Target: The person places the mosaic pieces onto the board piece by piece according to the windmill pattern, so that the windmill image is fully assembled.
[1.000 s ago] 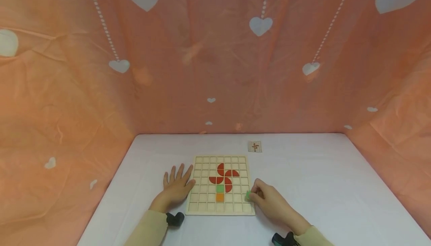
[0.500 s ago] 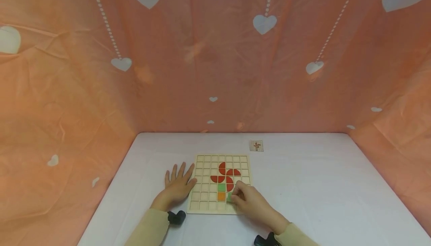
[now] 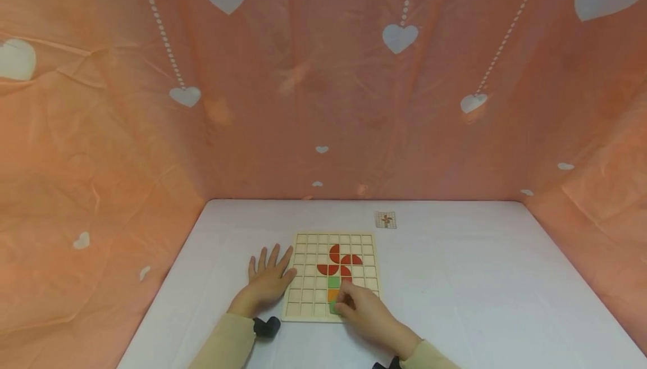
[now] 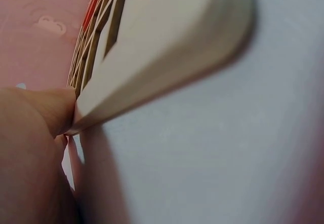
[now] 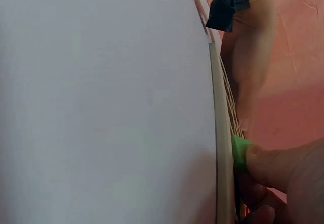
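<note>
A wooden grid board (image 3: 306,294) lies on the white table. Red quarter-circle tiles (image 3: 335,254) form a pinwheel on it, with a green square tile (image 3: 334,282) and an orange square tile (image 3: 333,295) in a column below. My right hand (image 3: 369,314) pinches another green tile (image 3: 333,308) between thumb and fingers, at the cell just below the orange one. In the right wrist view this green tile (image 5: 240,150) stands tilted at the board's grid. My left hand (image 3: 268,280) lies with spread fingers beside the board's left edge, its thumb touching the rim.
A small pattern card (image 3: 386,220) showing a pinwheel lies behind the board, to the right. Orange cloth with white hearts (image 3: 400,39) encloses the table (image 3: 455,268) at the back and sides. Dark cameras are strapped at both wrists.
My right hand has carried the green tile leftward from the board's right edge to the cell under the orange tile. The left hand keeps its place beside the board.
</note>
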A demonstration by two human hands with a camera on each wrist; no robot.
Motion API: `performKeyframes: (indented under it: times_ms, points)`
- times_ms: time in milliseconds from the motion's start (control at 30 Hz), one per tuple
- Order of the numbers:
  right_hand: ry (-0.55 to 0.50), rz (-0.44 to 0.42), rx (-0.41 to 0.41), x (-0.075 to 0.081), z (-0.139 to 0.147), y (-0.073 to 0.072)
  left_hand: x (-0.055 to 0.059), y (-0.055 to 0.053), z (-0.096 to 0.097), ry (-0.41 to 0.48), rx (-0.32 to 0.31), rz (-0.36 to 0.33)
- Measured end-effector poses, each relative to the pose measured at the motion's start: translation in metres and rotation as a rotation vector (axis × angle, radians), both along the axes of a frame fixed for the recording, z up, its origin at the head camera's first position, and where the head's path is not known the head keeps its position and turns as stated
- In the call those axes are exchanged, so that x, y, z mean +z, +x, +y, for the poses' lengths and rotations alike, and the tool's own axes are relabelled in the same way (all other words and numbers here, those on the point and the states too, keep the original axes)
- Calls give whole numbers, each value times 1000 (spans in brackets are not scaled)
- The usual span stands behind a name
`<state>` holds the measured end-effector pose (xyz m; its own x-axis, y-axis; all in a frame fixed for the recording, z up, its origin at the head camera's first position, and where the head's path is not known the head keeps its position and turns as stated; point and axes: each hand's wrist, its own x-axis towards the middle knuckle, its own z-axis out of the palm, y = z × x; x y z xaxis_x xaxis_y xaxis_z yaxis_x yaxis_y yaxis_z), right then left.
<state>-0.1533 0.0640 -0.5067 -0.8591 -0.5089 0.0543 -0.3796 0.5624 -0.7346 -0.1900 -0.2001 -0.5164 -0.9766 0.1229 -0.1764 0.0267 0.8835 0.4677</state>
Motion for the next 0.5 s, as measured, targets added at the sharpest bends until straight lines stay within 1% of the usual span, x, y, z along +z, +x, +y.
performKeyframes:
  times_ms: [167, 333, 500]
  points:
    - [-2, 27, -4, -1, -2, 2, 1, 0, 1, 2, 0, -9]
    - [11, 20, 3, 0, -4, 4, 4, 2, 1, 12, 4, -13]
    - [72, 35, 0, 1, -4, 5, 2, 2, 2, 10, -5, -5]
